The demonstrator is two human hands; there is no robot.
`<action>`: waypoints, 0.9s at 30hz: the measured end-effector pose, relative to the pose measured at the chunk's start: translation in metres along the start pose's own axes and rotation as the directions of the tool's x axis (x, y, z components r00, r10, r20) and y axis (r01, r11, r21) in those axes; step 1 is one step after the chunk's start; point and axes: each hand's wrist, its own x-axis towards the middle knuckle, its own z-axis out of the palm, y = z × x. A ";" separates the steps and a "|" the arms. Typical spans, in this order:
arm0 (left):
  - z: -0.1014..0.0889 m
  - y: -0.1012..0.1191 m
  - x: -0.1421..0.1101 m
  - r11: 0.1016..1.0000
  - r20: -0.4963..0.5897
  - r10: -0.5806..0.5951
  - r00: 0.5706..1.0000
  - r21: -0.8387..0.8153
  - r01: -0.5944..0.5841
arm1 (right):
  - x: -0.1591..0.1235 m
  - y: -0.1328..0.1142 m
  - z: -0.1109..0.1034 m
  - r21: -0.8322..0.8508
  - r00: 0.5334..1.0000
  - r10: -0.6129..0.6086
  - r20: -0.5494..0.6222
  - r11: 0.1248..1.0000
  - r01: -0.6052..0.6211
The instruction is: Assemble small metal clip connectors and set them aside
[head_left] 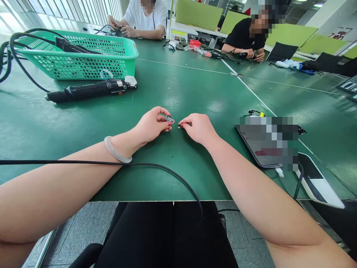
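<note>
The left hand (153, 125) clasps a block (169, 119) in its fingers, long axis slanting toward the bit (179, 127) pinched by the right hand (200, 128), just apart, over the table (173, 89).

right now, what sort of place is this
Probably an assembly workshop in an open-plan office: a broad green worktable, a black handheld tool before a green basket, and lime partitions behind.

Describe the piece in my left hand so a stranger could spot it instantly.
Above the green table, find the left hand, the one with a pale bangle. It holds a small silvery-grey piece. This looks bigger and paler than the tiny, mostly dark piece in the right hand.
</note>
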 end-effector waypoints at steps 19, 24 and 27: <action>0.002 0.000 -0.001 1.000 0.011 0.006 1.000 -0.018 -0.005 | -0.008 -0.016 -0.012 -0.061 0.995 -0.002 -0.096 0.998 -0.004; 0.004 0.003 -0.003 1.000 0.019 0.004 1.000 0.006 -0.004 | -0.011 -0.036 -0.012 0.250 0.984 0.114 -0.136 0.965 -0.077; 0.005 0.002 -0.003 1.000 0.026 0.024 0.999 -0.002 -0.024 | -0.010 -0.040 -0.007 0.291 0.984 0.129 -0.121 0.953 -0.089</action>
